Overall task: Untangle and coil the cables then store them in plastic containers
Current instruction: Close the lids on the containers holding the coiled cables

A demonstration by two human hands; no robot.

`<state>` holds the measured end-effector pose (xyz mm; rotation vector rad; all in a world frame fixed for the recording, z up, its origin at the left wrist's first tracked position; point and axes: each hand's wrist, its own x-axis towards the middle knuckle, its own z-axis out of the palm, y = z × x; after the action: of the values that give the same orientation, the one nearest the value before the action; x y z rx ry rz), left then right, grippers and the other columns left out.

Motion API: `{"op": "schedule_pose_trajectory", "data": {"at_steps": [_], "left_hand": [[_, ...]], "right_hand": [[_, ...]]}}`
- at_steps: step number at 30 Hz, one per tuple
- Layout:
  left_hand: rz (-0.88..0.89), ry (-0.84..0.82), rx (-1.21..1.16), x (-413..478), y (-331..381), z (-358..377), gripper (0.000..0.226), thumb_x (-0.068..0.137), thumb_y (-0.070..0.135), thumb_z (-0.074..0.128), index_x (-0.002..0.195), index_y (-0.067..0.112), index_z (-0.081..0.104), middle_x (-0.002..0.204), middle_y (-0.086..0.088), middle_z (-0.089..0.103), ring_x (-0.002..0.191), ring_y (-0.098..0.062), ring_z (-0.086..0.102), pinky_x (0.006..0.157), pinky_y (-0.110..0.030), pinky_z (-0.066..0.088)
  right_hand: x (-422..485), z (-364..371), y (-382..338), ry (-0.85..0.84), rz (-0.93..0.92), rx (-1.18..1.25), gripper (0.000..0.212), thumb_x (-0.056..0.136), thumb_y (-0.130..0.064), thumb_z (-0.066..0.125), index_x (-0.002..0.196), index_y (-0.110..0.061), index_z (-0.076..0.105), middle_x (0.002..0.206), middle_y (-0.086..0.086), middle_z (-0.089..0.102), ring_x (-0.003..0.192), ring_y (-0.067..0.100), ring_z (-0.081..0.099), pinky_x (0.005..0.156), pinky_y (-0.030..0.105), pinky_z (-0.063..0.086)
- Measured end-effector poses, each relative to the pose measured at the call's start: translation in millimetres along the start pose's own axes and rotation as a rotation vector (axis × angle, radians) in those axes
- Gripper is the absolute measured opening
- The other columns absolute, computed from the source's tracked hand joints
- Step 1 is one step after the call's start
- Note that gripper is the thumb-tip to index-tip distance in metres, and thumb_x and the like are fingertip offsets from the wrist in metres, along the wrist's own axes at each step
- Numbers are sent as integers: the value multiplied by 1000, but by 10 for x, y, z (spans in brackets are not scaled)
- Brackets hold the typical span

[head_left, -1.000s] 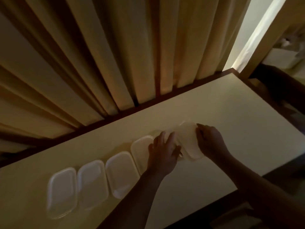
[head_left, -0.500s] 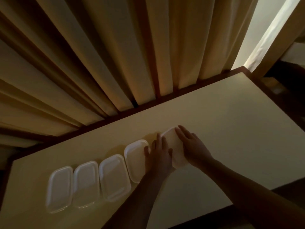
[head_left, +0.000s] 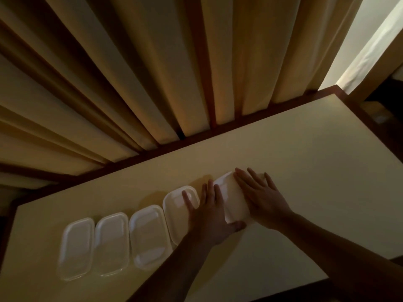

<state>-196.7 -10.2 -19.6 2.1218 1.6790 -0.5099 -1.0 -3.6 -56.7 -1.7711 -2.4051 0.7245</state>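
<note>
on the pale table [head_left: 305,166], the fifth container [head_left: 231,200] sits at the 2 o'clock end of a row of four containers [head_left: 113,243], just beside the last of them. the right hand [head_left: 261,197] lies flat on its 3 o'clock side, fingers straight and spread, while the left hand [head_left: 209,212] rests at its 9 o'clock side, fingers straight, thumb touching its 6 o'clock end. a pleated curtain [head_left: 152,73] hangs at 12 o'clock.

Translucent white containers [head_left: 111,243], pale cream table [head_left: 305,171], plain beige curtains [head_left: 152,73], dark brown frame [head_left: 196,136]
</note>
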Motion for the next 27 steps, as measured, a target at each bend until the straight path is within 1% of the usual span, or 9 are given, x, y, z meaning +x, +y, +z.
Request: {"op": "schedule_pose_trajectory", "data": {"at_steps": [2,4,8,10,13,15,17,22,27], "left_hand": [[1,2,25,21,8,-10,133,74,95,40,161,10,-16,168,-9,-27,157,-24,-19,106,-76,-24],[6,23,40,28,-10,-40,133,74,96,40,161,10,-14,169,-9,-24,157,-24,-19,105,-76,-24],[33,31,68,-14,-8,-88,134,73,94,44,162,11,-10,171,-8,-19,156,-24,-22,108,-78,-17],[27,53,69,-47,-36,-105,130,74,93,45,163,13,-7,171,-7,-18,156,-24,-24,109,-78,-17],[-13,110,53,-174,-109,-53,121,79,91,38,163,16,-5,172,-4,-14,156,-22,-23,110,-77,-17],[-28,136,36,-260,-144,-43,113,83,90,32,164,19,-3,172,1,-10,157,-22,-20,110,-77,-17],[-44,157,22,-324,-183,-60,105,88,86,30,164,20,-2,173,2,-10,157,-23,-19,111,-77,-16],[-85,156,-71,-395,-345,43,94,94,80,23,163,27,-12,172,-1,-14,156,-25,-23,115,-73,-16],[-39,145,-47,-357,-459,129,90,97,75,26,161,28,-15,172,4,-16,155,-22,-25,114,-73,-16]], "right_hand": [[0,18,8,19,0,-40,74,93,-47,24,162,-28,5,169,-14,-5,157,22,3,121,65,8],[12,16,-32,6,6,-111,81,90,-55,24,162,-26,2,169,-12,-8,157,25,4,120,67,6],[-75,45,-128,22,81,-125,92,82,-64,18,162,-25,-7,168,-11,-16,156,24,-4,121,64,9],[-85,22,-167,2,98,-125,94,78,-64,10,160,-23,-13,166,-9,-21,155,23,-11,123,61,6],[-90,36,-250,3,121,-91,88,78,-51,-2,159,-21,-15,166,-7,-24,155,22,-15,124,59,6],[-51,81,-306,31,135,-49,80,84,-44,-4,160,-21,-12,166,-8,-22,156,22,-13,124,58,8],[-1,122,-364,57,127,-19,74,91,-44,-5,162,-21,-6,167,-9,-17,156,21,-9,124,58,9],[78,114,-439,79,90,-94,74,100,-58,5,162,-17,-1,168,-1,-9,156,26,-9,124,59,3],[119,160,-589,68,-98,-271,67,103,-52,14,162,-20,4,171,3,1,157,27,-6,123,61,5]]}}
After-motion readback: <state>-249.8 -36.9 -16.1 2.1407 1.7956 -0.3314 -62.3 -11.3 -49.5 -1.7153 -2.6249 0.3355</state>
